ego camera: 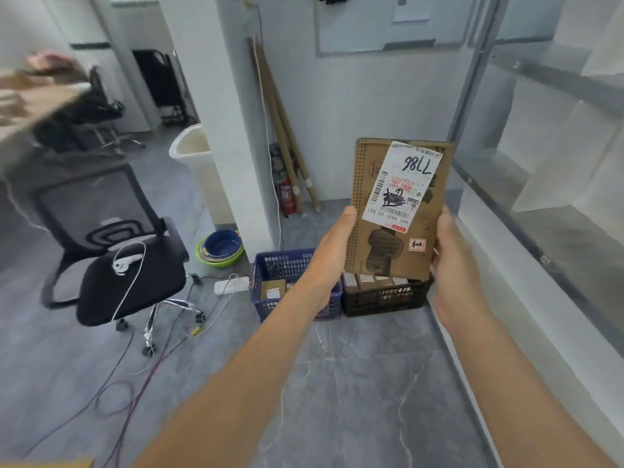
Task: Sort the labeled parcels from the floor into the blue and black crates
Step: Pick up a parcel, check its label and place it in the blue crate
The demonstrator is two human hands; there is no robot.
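Observation:
A flat brown cardboard parcel [398, 231] with a white shipping label marked 7786 stands upright in the air, held from both sides. My left hand [332, 251] grips its left edge and my right hand [454, 261] grips its right edge. Below and behind the parcel, against the wall, a blue crate [270, 268] sits on the floor with a small boxed parcel inside. Right beside it stands a black crate [385, 298] with several small boxes in it. The parcel hangs over the black crate's back edge.
A black office chair [131, 275] with a white cable on its seat stands at left, loose wires trailing over the grey floor. Stacked bowls [221, 248], a white power strip [231, 285], a red extinguisher [287, 197] and a glass partition [540, 163] ring the crates.

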